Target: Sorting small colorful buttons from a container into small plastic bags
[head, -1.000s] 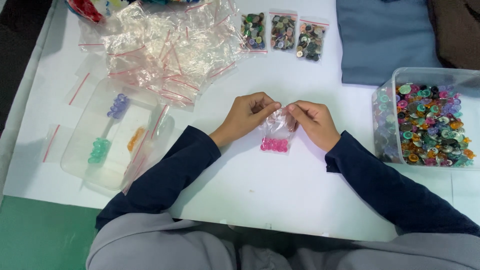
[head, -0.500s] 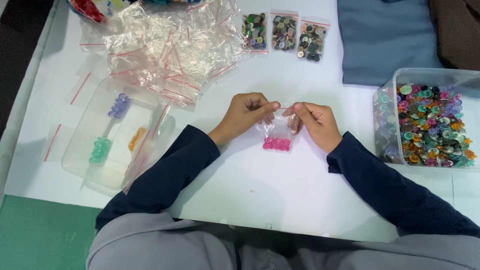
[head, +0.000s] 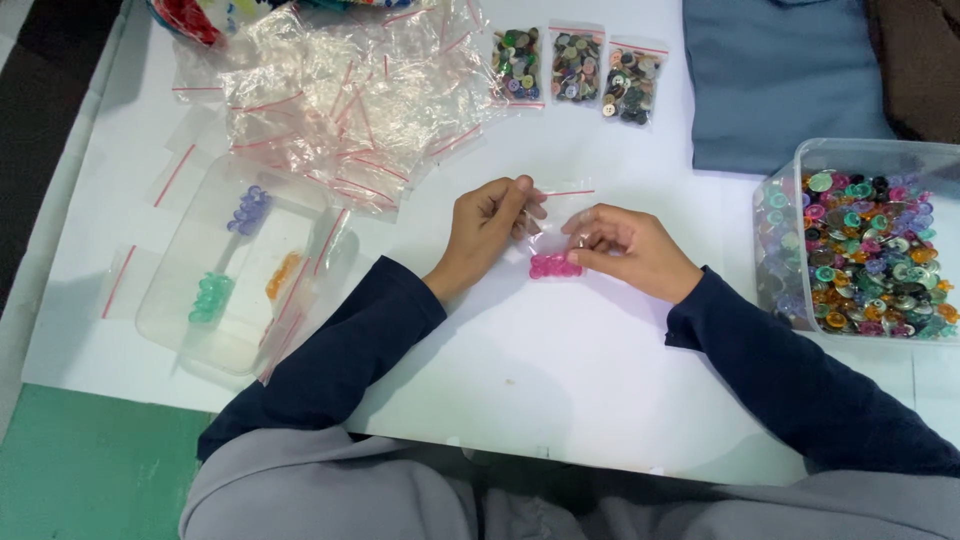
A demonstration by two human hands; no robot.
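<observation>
Both hands hold one small clear zip bag (head: 556,228) with a red seal strip, upright over the white table (head: 560,370). Pink buttons (head: 555,266) lie bunched at the bag's bottom. My left hand (head: 487,226) pinches the bag's top left edge. My right hand (head: 625,245) grips its right side, fingers curled by the pink buttons.
A pile of empty clear zip bags (head: 345,90) lies at the back left. A clear tray (head: 235,270) on the left holds purple, green and orange buttons. Three filled button bags (head: 575,70) lie at the back. A clear tub (head: 865,240) of mixed buttons stands right, blue cloth (head: 780,70) behind it.
The bag has been lowered slightly and my right hand has slid down from the bag's top to its lower right side. The left hand keeps its pinch.
</observation>
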